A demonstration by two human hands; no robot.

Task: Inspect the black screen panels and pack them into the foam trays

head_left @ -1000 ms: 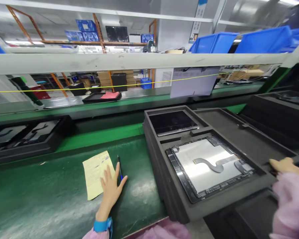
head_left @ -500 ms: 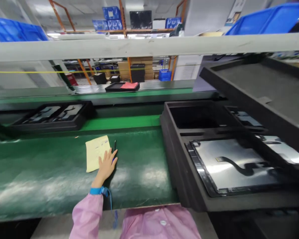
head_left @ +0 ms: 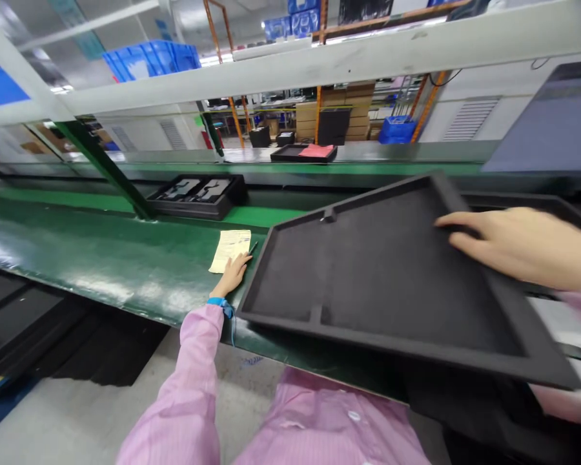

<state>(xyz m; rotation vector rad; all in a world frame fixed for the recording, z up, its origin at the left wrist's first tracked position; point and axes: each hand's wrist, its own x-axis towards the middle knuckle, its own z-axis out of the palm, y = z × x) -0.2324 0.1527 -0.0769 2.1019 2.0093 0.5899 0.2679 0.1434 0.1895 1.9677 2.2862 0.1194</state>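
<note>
Black foam tray (head_left: 392, 278): no longer lies on the stack at right, nor slants above it; now hangs tilted farther left, covering the right part of the green bench (head_left: 126, 248), its left end just beside the left hand (head_left: 232, 274).
Right hand (head_left: 527, 242): back in view after dropping out half a second ago, now gripping the tray's right rim.
Ribbon-cable panel: now blocked from sight by the tray.
Camera: turned left, bringing dark foam pieces (head_left: 10, 316) into view lower left.
</note>
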